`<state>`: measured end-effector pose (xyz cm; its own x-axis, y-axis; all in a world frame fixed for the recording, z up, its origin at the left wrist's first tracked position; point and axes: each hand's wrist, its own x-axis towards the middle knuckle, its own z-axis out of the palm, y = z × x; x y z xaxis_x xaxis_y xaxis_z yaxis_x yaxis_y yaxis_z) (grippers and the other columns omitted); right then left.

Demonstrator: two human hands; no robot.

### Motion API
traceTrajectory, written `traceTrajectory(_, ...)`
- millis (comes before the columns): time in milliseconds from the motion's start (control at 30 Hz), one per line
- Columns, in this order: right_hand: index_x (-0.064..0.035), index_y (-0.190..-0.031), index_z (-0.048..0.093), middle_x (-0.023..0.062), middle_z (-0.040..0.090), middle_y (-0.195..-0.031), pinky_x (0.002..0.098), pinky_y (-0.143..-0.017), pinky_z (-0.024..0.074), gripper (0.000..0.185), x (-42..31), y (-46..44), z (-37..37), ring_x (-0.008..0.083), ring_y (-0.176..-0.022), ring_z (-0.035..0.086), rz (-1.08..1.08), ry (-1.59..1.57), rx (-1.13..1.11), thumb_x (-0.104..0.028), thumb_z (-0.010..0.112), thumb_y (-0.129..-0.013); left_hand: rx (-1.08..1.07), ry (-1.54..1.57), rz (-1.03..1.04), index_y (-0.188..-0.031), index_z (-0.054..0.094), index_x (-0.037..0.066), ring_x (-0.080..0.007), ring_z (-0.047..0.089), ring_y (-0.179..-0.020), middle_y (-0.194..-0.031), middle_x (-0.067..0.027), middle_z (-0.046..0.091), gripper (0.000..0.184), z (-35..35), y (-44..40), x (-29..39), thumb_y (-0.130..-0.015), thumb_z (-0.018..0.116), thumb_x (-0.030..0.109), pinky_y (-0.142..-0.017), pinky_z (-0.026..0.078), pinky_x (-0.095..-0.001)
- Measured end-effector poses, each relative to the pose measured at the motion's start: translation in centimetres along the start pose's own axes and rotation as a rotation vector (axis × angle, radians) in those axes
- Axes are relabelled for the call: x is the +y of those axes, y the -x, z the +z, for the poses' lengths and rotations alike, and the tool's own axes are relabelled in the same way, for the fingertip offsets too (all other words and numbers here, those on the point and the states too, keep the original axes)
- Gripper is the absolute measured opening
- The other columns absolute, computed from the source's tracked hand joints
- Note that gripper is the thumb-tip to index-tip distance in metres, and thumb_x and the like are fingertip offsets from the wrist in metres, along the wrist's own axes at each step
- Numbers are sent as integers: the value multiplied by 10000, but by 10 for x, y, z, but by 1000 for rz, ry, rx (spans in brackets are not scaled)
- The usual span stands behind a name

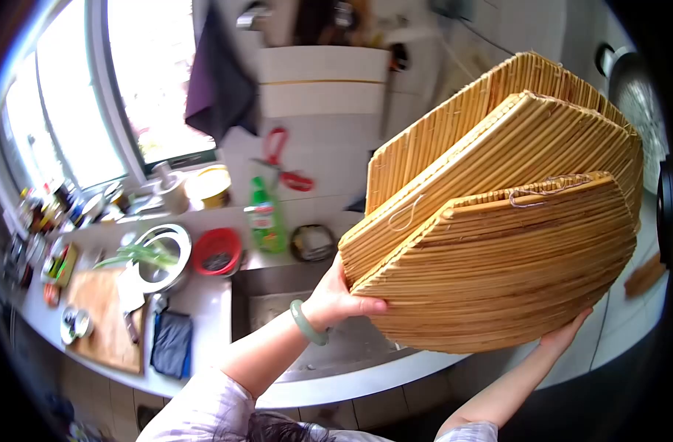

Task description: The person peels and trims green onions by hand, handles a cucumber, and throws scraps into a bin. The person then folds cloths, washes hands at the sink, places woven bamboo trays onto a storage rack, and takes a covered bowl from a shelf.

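Note:
Three flat, many-sided mats of tan plant stalks are held up in a fanned stack over the sink and counter. The front mat (498,269) has stalks running sideways. Behind it is the middle mat (491,155), with a loop of string near its left edge, and the rear mat (454,125) sticks out above. My left hand (344,298), a pale green bangle on its wrist, grips the stack's left edge with the thumb in front. At the lower right, my right hand (567,331) supports the stack from below; most of its fingers are hidden behind it.
Below the mats lies a steel sink (266,280). Left on the counter are a cutting board (104,353), a knife (132,324), a bowl with green onions (178,247), a red bowl (230,239) and a green bottle (266,221). A dark cloth (219,81) hangs by the window.

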<state>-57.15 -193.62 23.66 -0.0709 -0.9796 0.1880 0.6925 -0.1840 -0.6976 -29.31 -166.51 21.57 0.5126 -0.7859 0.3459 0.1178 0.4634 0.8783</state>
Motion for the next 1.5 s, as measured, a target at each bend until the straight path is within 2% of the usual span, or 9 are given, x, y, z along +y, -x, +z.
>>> traceTrajectory(300, -130, -1359, 213, 105, 219, -1394, 388, -1008, 269, 734, 23, 258, 132, 260, -1256, 259, 382, -61, -425, -589, 408, -822, 513, -49, 172, -1300, 251, 45, -162, 351, -1182, -1269, -50, 397, 927, -104, 346, 136, -548, 791, 17, -1002, 277, -328)
traceTrajectory(333, -119, -1353, 227, 103, 239, -1386, 394, -1004, 273, 717, 31, 292, 139, 264, -1248, 272, 443, -37, -448, -581, 394, -831, 607, -55, 301, -1271, 324, 21, -215, 464, -1109, -1197, -94, 487, 840, -104, 388, 149, -559, 771, -7, -939, 381, -361)
traceTrajectory(633, -91, -1338, 255, 80, 307, -1354, 387, -988, 295, 678, 83, 636, 162, 236, -1219, 323, 1214, -175, -1053, -539, 404, -850, 1362, -377, 352, -1282, 292, 20, -171, 375, -1167, -1271, -66, 406, 915, -10, 722, 201, -532, 817, 39, -999, 293, -330)
traceTrajectory(900, -91, -1338, 253, 69, 299, -1359, 381, -998, 287, 702, 88, 824, 142, 231, -1218, 322, 1482, -391, -1664, -525, 466, -829, 1759, -405, 693, -1286, 287, 2, -190, 379, -1170, -1254, -84, 418, 896, 68, 802, 210, -559, 800, 109, -990, 293, -340)
traceTrajectory(1000, -98, -1346, 237, 85, 286, -1367, 384, -1002, 291, 707, 83, 878, 145, 251, -1229, 311, 1615, -325, -1623, -542, 436, -834, 1809, -557, 737, -1281, 286, -10, -201, 388, -1159, -1249, -100, 422, 879, 74, 808, 232, -563, 784, 85, -984, 300, -345)
traceTrajectory(1167, -95, -1338, 254, 83, 307, -1353, 384, -1003, 293, 677, 91, 945, 149, 267, -1219, 322, 1741, -453, -1731, -541, 397, -850, 1931, -703, 667, -1285, 261, -14, -198, 373, -1161, -1245, -109, 413, 905, 78, 811, 255, -557, 787, 97, -981, 293, -352)
traceTrajectory(1200, -87, -1308, 301, 75, 353, -1310, 374, -1004, 291, 562, 88, 957, 149, 236, -1164, 376, 1957, -691, -1743, -438, 415, -885, 1964, -826, 589, -1284, 255, -18, -193, 373, -1155, -1236, -108, 414, 915, 78, 818, 256, -554, 791, 115, -977, 294, -346)
traceTrajectory(1433, -86, -1305, 306, 73, 359, -1304, 370, -1001, 294, 548, 50, 1074, 144, 231, -1159, 379, 1959, -581, -1907, -423, 415, -886, 2003, -754, 569, -1254, 288, -9, -187, 388, -1138, -1205, -97, 428, 893, 66, 868, 298, -531, 800, 101, -961, 314, -336)
traceTrajectory(1500, -86, -1304, 307, 73, 361, -1302, 369, -1000, 295, 544, 29, 1114, 129, 229, -1158, 380, 1981, -570, -1951, -418, 416, -887, 1984, -1015, 484, -1215, 330, 13, -180, 427, -1071, -1117, -77, 454, 826, 61, 911, 298, -541, 799, 102, -912, 347, -331)
